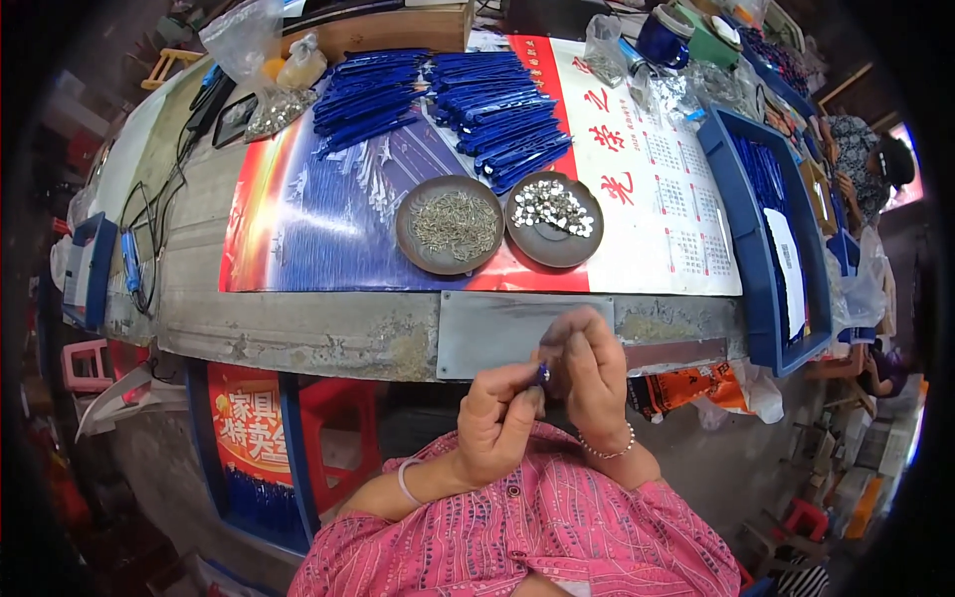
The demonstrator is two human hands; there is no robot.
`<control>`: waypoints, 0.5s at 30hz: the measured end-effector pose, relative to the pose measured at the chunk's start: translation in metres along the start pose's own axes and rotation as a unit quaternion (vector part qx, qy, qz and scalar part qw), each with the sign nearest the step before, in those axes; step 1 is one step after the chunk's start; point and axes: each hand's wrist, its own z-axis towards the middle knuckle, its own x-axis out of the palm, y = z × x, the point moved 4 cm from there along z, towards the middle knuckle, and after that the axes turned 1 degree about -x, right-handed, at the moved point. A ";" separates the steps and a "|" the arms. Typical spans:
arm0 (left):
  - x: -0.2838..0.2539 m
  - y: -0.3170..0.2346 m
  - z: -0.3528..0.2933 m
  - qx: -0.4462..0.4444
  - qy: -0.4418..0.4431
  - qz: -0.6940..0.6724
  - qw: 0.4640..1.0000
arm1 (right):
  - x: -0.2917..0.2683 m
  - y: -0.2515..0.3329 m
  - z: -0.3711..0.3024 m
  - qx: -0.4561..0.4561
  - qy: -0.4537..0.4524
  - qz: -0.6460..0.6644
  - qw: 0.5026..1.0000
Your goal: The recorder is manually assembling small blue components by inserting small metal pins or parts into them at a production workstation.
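My left hand [497, 420] is closed in a pinch at the table's near edge. Between its thumb and fingers shows the end of a small dark blue piece [543, 373] with a shiny silvery spot; the rest is hidden. Just right of it and a little higher, my right hand [595, 378] is closed too, fingertips pressed together and slightly blurred, and what they hold cannot be made out. Beyond my hands stand a brown dish [406, 239] of thin metal pins and a second brown dish [542, 257] of small shiny silvery pieces.
Behind the dishes lie two piles of blue strips [368, 95] on a calendar poster [298, 219]. A metal plate [487, 333] covers the table's front edge. A blue tray [781, 343] of similar strips stands right; plastic bags [274, 111] lie far left. Another person [863, 164] sits far right.
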 end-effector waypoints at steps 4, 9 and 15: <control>-0.001 0.001 0.006 -0.022 -0.032 -0.009 0.999 | 0.008 0.006 0.002 -0.252 0.050 -0.252 0.933; -0.005 0.011 0.003 -0.026 -0.019 -0.013 0.999 | 0.007 0.000 0.002 -0.382 0.007 -0.400 0.833; -0.003 0.014 -0.001 -0.045 -0.058 -0.109 0.991 | 0.003 -0.002 0.001 -0.057 0.019 -0.198 0.978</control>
